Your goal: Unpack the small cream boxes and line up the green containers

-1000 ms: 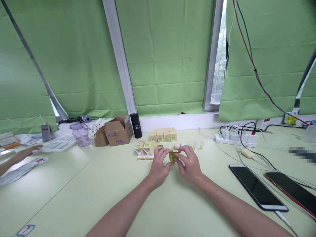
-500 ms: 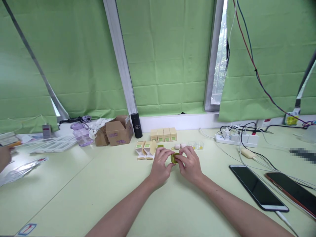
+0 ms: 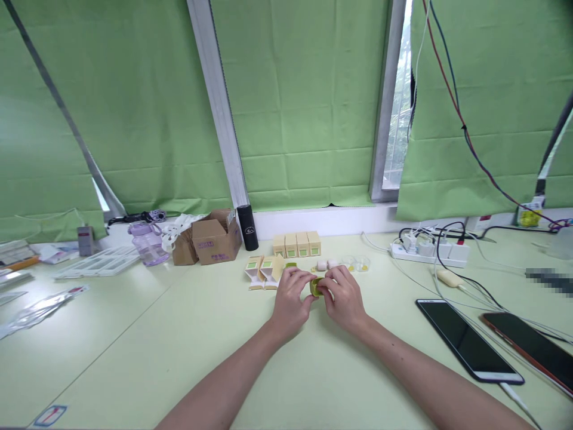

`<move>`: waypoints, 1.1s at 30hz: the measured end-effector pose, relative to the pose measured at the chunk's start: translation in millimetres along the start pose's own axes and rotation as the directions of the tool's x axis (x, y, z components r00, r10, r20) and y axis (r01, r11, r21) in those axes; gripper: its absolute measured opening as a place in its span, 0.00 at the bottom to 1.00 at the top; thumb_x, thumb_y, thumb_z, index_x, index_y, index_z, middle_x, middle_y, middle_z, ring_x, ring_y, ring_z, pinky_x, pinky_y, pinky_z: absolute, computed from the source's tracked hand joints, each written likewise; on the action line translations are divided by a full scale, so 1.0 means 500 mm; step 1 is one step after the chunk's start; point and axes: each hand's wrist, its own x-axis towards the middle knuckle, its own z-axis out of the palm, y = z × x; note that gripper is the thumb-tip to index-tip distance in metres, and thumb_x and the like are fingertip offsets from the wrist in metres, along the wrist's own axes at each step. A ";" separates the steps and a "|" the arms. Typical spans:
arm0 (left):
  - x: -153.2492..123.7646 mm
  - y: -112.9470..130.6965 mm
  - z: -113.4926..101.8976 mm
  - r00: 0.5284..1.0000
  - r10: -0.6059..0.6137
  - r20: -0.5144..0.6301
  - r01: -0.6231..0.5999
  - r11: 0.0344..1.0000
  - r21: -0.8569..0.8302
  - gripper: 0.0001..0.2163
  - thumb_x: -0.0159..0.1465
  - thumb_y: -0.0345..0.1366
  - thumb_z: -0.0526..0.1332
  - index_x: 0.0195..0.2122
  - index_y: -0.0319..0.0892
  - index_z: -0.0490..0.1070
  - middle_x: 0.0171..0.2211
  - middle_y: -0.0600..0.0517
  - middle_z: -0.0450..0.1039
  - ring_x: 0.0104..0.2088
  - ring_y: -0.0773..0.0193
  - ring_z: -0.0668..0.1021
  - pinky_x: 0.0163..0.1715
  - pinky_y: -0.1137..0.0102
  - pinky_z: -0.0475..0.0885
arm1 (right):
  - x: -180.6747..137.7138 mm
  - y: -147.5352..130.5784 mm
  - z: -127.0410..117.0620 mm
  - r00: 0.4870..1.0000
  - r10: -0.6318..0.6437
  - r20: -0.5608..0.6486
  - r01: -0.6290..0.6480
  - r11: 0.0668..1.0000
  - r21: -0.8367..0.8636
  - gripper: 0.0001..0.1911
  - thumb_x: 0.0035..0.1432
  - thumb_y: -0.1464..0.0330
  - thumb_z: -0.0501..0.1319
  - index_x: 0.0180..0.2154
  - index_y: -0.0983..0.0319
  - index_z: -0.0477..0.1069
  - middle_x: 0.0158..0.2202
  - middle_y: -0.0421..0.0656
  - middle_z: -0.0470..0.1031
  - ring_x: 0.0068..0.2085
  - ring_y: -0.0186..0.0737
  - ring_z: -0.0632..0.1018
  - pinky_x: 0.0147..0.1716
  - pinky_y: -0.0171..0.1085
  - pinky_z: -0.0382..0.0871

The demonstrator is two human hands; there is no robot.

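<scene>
Head view: left hand [image 3: 292,298] and right hand [image 3: 345,297] both pinching small green object [image 3: 315,287], near open cartons [image 3: 269,271].

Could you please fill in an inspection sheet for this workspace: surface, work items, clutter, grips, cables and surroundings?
Surface: pale table, seam at left.
Work items: small green item in hand; four cartons in a row; two cartons with open flaps.
Clutter: two phones, cardboard box, purple bottle, black flask.
Grips: left hand holds the green item; right hand touches it.
Cables: several around a power strip; white cable plugged into one phone.
Surroundings: green blinds over windows.
</scene>
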 end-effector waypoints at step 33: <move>0.003 -0.018 0.001 0.997 -0.038 -0.061 0.045 0.992 0.119 0.20 0.60 0.23 0.66 0.52 0.46 0.77 0.48 0.48 0.80 0.52 0.50 0.72 0.52 0.51 0.74 | 0.000 -0.006 0.001 0.999 -0.046 0.005 0.046 0.999 -0.011 0.10 0.68 0.77 0.57 0.36 0.60 0.74 0.34 0.45 0.71 0.37 0.44 0.67 0.35 0.42 0.61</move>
